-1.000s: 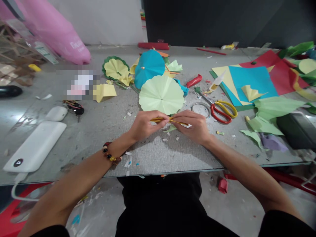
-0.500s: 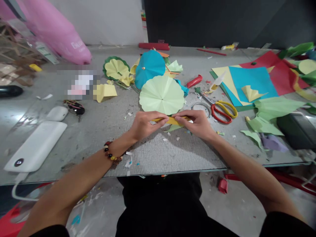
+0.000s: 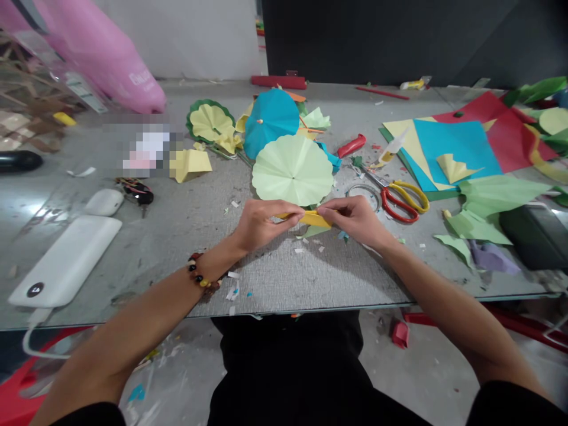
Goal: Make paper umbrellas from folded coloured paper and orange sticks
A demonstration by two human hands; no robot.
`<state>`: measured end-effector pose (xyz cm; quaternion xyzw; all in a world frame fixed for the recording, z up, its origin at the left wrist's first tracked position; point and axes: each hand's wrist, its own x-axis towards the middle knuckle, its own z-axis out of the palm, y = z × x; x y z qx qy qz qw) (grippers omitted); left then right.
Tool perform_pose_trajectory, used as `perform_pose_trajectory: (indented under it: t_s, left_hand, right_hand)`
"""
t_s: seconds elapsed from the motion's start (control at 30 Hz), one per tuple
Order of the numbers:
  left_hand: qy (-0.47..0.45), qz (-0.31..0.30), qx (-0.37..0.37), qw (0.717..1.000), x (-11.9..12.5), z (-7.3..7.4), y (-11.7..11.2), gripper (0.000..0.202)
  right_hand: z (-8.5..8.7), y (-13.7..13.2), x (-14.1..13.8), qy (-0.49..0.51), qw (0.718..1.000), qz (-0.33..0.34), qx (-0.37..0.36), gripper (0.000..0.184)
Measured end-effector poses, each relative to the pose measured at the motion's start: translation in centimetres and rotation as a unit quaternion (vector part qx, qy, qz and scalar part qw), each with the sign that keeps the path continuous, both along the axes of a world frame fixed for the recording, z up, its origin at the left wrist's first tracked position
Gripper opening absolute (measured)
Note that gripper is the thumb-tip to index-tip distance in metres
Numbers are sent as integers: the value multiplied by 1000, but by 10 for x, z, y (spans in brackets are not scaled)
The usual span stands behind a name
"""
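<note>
Between both hands is a narrow folded strip of yellow paper (image 3: pixel 316 219). My left hand (image 3: pixel 266 223) pinches its left end, thumb in front and fingers behind. My right hand (image 3: pixel 351 218) is closed on the right end in a like pinch. Just beyond the fingers lies a pale green scalloped paper disc (image 3: pixel 293 171) with creases running out from its middle. Behind it a blue paper disc (image 3: pixel 271 121) stands tilted, a small light tip at its centre. A green scrap (image 3: pixel 316 231) lies under the yellow paper.
Scissors (image 3: pixel 402 198) with red and yellow handles lie right of my right hand, near a glue bottle (image 3: pixel 393 149). Coloured paper sheets (image 3: pixel 457 148) are stacked at the right. A white power bank (image 3: pixel 66 260) with a cable is at the left. Paper bits dot the table.
My right hand has shifted slightly along the yellow paper, and its right end now shows less beyond my fingers. My left hand keeps its pinch. The view has moved a little.
</note>
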<state>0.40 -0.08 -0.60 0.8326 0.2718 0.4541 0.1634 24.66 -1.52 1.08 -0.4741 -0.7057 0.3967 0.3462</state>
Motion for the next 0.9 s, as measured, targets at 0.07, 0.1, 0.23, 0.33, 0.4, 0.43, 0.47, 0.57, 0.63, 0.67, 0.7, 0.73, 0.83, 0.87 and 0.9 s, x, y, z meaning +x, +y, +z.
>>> perform_pose_trajectory:
  t_s: [0.07,0.1,0.23,0.33,0.4,0.43,0.47,0.57,0.63,0.67,0.7,0.73,0.83,0.87,0.9]
  left_hand:
    - [1,-3,1,1000,0,-1,0,9]
    - [0,-5,2,1000,0,-1,1,9]
    - [-6,-9,12,1000,0,-1,1,9]
    - [-8,-5,23,1000,0,0,1,9]
    - [-11,-3,25,1000,0,0,1,8]
    - [-14,-3,25,1000,0,0,1,9]
    - [-15,-4,25,1000,1,0,1,9]
    - [-20,-5,25,999,1,1,0,9]
    - [-23,-4,21,1000,2,2,0,9]
    - [-23,-3,17,1000,2,2,0,9]
    - [-24,-2,14,1000,2,2,0,9]
    - [-26,-1,11,1000,2,2,0,9]
    - [-28,0,6,1000,3,2,0,9]
    - [-28,1,3,1000,3,2,-1,9]
    - [-27,3,-3,1000,3,2,-1,10]
  right_hand:
    - [1,-2,-1,-17,1000,-5,18,32]
    - [2,-3,-2,-25,999,-8,30,31]
    - [3,-5,-4,-44,996,-21,69,29]
    - [2,-7,-4,-47,995,-25,87,29]
    - [1,-7,-4,-47,994,-25,98,29]
    - [1,-7,-4,-47,993,-26,103,29]
    - [1,-7,-4,-47,993,-28,107,29]
    - [0,-7,-4,-46,992,-32,113,28]
    - [0,-8,-5,-45,992,-33,111,28]
    - [0,-8,-5,-45,992,-34,111,28]
    - [0,-8,-5,-46,992,-35,111,28]
    - [1,-8,-5,-47,992,-36,112,28]
    - [1,-10,-6,-52,991,-40,116,29]
    - [1,-10,-6,-54,991,-41,116,31]
    - [1,-11,-7,-54,991,-41,115,32]
